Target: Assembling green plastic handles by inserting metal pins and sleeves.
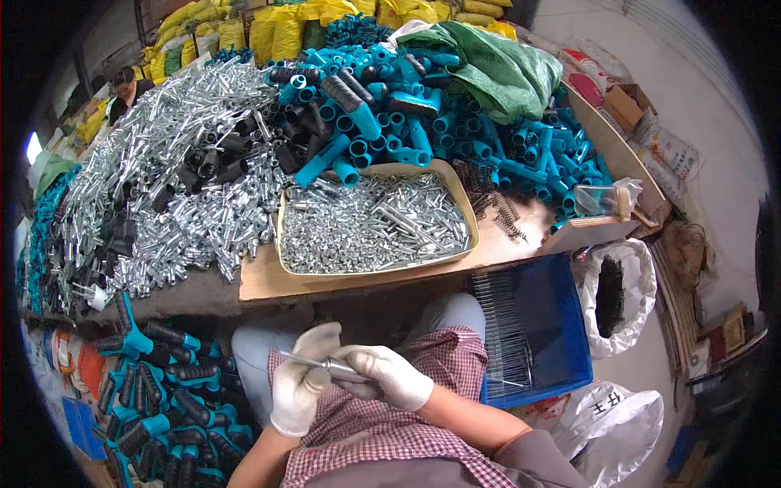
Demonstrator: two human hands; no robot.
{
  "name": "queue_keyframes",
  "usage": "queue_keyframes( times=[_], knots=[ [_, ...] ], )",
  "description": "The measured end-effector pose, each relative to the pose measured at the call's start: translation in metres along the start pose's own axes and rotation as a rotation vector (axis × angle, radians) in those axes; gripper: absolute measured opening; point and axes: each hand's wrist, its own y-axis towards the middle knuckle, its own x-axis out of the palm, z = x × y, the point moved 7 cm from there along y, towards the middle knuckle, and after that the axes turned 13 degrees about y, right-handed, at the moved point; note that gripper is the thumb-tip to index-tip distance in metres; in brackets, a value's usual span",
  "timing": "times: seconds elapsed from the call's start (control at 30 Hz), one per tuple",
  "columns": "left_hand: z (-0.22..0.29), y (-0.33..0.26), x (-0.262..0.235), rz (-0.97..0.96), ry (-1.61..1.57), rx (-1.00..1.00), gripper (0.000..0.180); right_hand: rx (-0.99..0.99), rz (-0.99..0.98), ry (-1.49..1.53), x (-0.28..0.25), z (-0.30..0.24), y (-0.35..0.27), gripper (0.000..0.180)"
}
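Over my lap, both of my white-gloved hands are closed on one silvery metal piece. My right hand [389, 376] wraps round its thicker part, a metal tube [345, 373]. On the other side my left hand [296, 394] pinches near the tube's end, where a thin metal rod [298, 358] sticks out to the left. My fingers hide part of the piece. Ahead of my hands, a cream-rimmed tray [370, 271] on the table edge holds many small metal fittings and pins.
Metal tubes [183, 138] heap at left, teal plastic handles [407, 122] behind the tray. Coil springs [508, 215] lie beside it. A blue bin [561, 325] of thin rods stands right, near a white sack [647, 281]. Black-and-teal handles [163, 407] pile up lower left. Another person [126, 89] is far left.
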Motion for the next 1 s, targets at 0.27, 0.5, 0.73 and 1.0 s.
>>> queue_keyframes(
  times=[0.27, 0.5, 0.73, 1.0],
  knots=[
    [0.054, -0.001, -0.036, 0.237, 0.504, 0.3, 0.061, -0.911, 0.329, -1.832, 0.042, -0.173, 0.01, 0.011],
    [0.035, -0.006, -0.041, 0.28, 0.409, 0.111, 0.071, -0.485, 0.84, -2.015, -0.063, -0.267, 0.053, 0.032],
    [0.026, -0.01, -0.061, 0.446, 0.157, 0.043, 0.073, -0.833, 0.737, -1.364, -0.014, -0.23, -0.012, 0.027],
    [0.02, 0.004, -0.03, 0.282, 0.056, -0.049, 0.075, -0.2, 0.277, -0.552, -0.024, -0.063, -0.052, 0.036]
  ],
)
